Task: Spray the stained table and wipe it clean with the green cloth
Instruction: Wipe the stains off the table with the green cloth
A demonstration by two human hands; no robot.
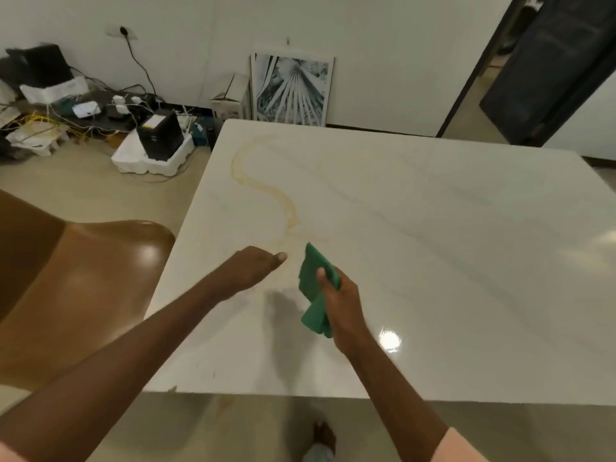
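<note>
Your left hand (pixel 255 266) hangs low at centre frame, fingers curled under, so you can't tell whether that grip holds anything. Just right of it, your right hand (pixel 336 295) pinches the cloth (pixel 316 288). The stain (pixel 266 188) runs up and left across the surface (pixel 433 245), its near end just above the cloth.

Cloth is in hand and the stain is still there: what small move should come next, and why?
Probably lower the green cloth, gripped in the right hand, onto the table at the near end of the yellow stain just ahead; no spray bottle is in view.
</note>
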